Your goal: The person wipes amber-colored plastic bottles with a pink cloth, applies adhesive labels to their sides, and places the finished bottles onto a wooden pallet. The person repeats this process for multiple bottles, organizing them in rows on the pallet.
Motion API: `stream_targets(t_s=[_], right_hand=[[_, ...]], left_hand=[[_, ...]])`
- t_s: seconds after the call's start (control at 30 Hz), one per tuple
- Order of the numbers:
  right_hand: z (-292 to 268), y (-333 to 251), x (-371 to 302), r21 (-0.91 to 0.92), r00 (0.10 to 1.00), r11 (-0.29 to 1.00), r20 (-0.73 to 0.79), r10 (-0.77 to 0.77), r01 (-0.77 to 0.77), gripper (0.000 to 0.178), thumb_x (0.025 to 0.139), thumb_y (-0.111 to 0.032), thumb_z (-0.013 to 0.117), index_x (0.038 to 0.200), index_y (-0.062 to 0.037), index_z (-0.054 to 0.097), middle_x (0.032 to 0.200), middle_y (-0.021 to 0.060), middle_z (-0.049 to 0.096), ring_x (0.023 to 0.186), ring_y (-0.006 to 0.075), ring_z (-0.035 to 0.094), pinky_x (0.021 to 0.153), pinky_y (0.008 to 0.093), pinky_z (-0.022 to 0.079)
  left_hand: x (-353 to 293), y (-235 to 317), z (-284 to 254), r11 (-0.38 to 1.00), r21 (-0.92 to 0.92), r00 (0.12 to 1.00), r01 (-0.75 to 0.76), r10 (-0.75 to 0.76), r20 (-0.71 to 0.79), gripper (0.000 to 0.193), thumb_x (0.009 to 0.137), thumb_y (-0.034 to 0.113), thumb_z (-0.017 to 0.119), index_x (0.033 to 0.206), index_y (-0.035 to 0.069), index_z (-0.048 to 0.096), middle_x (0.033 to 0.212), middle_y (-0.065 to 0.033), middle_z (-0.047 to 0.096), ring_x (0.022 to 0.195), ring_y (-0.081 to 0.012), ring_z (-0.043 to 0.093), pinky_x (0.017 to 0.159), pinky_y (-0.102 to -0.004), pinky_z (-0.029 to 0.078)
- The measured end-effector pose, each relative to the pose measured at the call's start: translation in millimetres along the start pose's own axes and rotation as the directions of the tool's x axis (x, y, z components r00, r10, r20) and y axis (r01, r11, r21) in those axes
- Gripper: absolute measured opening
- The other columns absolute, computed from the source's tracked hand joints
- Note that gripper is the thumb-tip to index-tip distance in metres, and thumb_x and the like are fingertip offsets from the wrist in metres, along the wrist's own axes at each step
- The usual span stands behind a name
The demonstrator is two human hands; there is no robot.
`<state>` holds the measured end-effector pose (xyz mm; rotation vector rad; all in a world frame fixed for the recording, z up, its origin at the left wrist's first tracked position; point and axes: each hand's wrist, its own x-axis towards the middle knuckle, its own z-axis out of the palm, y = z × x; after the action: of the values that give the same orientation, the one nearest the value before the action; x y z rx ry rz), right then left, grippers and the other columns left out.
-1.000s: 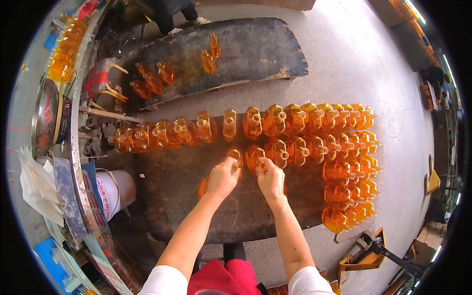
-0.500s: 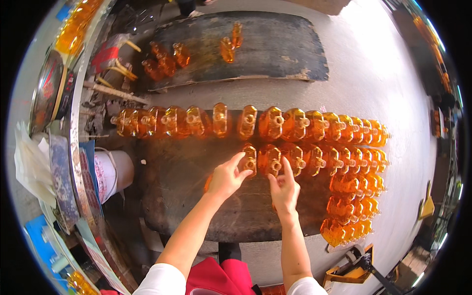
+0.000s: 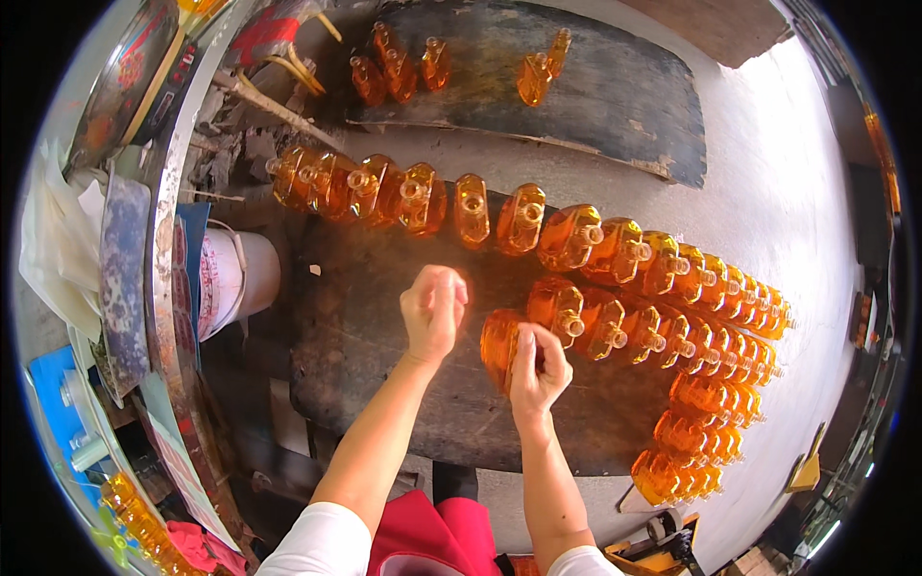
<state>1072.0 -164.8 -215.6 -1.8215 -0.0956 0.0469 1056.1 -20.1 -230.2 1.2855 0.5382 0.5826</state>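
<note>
My right hand [image 3: 540, 379] is closed at the neck of an amber glass bottle [image 3: 498, 348], whose body shows left of the fingers, near the front end of the second row. My left hand [image 3: 434, 309] is held over the dark table [image 3: 375, 355], fingers curled together and slightly blurred; what they hold, if anything, is hidden. Right of my right hand, a row of amber bottles [image 3: 602, 326] runs toward the right edge. Behind it stretches a longer row of similar bottles [image 3: 520, 219] with clear necks facing up.
Shorter rows of amber bottles [image 3: 677, 475] stand at the table's right end. A second dark board [image 3: 615, 106] farther off carries several bottles [image 3: 437, 63]. On the left are a white bucket [image 3: 240, 274] and a metal-edged shelf [image 3: 163, 240].
My left hand has let go of a bottle in the second row and moved left. My right hand has come nearer with a bottle. The view has turned and shifted.
</note>
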Motion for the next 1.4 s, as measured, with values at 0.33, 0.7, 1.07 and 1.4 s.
stream_targets(t_s=[0.33,0.7,1.07,1.4], right_hand=[[53.8,33.0,48.9,0.011,1.0,1.0,-0.016,-0.016,0.016,0.006,0.091,-0.006,0.066,0.094,-0.0011,0.067,0.07,-0.0009,0.061,0.06,0.0015,0.047,0.054,0.0181,0.039],[63.9,26.0,56.7,-0.042,0.997,0.997,0.047,-0.069,0.071,0.008,0.087,-0.005,0.068,0.092,0.0003,0.069,0.073,0.0049,0.066,0.064,0.0067,0.056,0.059,0.023,0.046],[20.7,-10.3,39.1,-0.122,0.937,0.933,0.127,-0.325,0.34,0.016,0.08,0.002,0.068,0.096,0.0009,0.068,0.086,0.011,0.066,0.075,0.0184,0.062,0.07,0.028,0.049],[-51.6,-50.1,-61.7,-0.103,0.982,0.994,0.184,0.041,-0.022,0.009,0.082,0.004,0.065,0.089,0.001,0.068,0.076,0.0088,0.065,0.069,0.0132,0.061,0.066,0.0242,0.048]], left_hand=[[20.7,-31.3,0.1,0.999,0.05,1.0,-0.019,0.017,0.024,0.028,0.101,0.024,0.05,0.08,0.006,0.054,0.069,-0.0017,0.058,0.05,-0.0033,0.043,0.047,-0.0201,0.033],[17.1,-28.5,-1.2,0.995,-0.074,0.995,0.061,-0.055,0.083,0.014,0.096,0.007,0.054,0.107,0.002,0.058,0.084,-0.0021,0.058,0.071,-0.0054,0.052,0.064,-0.0212,0.044],[-10.7,230.5,4.2,0.815,0.277,0.83,-0.509,0.38,0.409,0.017,0.082,0.019,0.073,0.09,0.006,0.067,0.081,-0.0043,0.068,0.071,-0.0191,0.064,0.065,-0.0307,0.051],[-39.9,332.0,-16.4,0.866,-0.354,0.884,-0.354,0.433,0.176,0.017,0.085,0.013,0.067,0.102,0.01,0.066,0.099,-0.008,0.063,0.077,-0.0167,0.06,0.069,-0.0265,0.047]])
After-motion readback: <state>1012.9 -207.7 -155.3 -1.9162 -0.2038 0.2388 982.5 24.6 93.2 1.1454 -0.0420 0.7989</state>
